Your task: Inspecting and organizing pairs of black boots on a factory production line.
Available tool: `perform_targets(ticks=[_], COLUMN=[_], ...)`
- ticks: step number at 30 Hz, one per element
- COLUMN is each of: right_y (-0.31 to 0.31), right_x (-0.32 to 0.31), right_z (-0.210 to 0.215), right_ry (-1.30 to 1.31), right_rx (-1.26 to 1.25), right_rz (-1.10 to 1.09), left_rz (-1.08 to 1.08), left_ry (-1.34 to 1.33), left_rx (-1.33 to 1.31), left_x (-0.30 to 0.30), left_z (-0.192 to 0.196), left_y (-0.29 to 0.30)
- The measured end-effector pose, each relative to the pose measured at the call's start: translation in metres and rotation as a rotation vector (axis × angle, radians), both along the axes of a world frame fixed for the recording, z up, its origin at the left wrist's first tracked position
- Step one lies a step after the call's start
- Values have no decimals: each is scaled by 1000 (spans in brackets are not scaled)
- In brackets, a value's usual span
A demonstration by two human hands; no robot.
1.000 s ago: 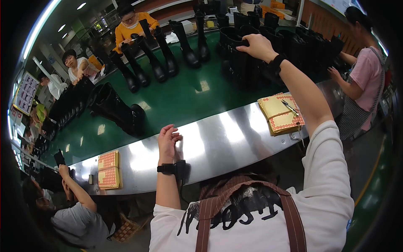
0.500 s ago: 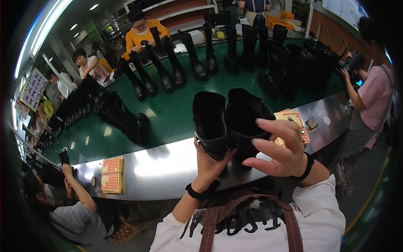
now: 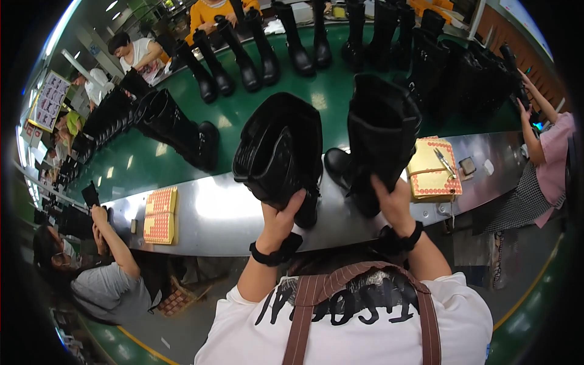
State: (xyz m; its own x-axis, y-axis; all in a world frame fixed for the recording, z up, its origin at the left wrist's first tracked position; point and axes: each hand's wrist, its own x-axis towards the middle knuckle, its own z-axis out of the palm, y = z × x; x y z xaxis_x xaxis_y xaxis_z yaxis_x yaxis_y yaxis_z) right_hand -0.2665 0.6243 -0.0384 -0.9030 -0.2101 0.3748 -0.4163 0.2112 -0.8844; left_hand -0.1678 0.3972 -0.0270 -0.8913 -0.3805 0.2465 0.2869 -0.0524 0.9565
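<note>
Two tall black boots stand apart in front of me at the metal edge of the bench, their shafts gaping toward me. My left hand [image 3: 281,220] is closed around the lower back of the left boot [image 3: 298,137], thumb on its near side. The right boot [image 3: 382,128] leans slightly, its rounded toe pointing left; my right hand [image 3: 395,204] grips it low on the shaft, thumb up along the leather. The fingers beneath both boots are mostly hidden. Dark bands circle both my wrists.
Yellow sticker pads [image 3: 426,163] with snips [image 3: 445,161] on top lie right of the boots; another sticker pad [image 3: 159,228] lies left. More black boots [image 3: 248,70] line the green bench surface [image 3: 243,115]. Co-workers sit at left and stand at right [image 3: 556,158].
The boots, side by side before, are now spread apart and tilted. My right hand, previously raised with fingers spread, has come down and taken hold of the right boot. The view has tipped downward.
</note>
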Motion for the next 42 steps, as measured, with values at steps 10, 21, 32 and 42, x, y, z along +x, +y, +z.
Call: perform_targets(ticks=[10,21,32,42], right_y=[52,14,-76,-75], right_x=[-30,24,6,-5], right_z=[-7,46,68,63], right_ry=[30,512,154,0], right_rx=[84,38,93,-33], right_rz=[-136,263,490,593], left_rz=[332,397,-168,-215], left_ry=[405,-50,148,264], left_rx=[-334,-1240,-1209,-1278], left_x=[14,26,95,94], left_z=[48,153,157,156], left_y=[-23,-3,-6,-17])
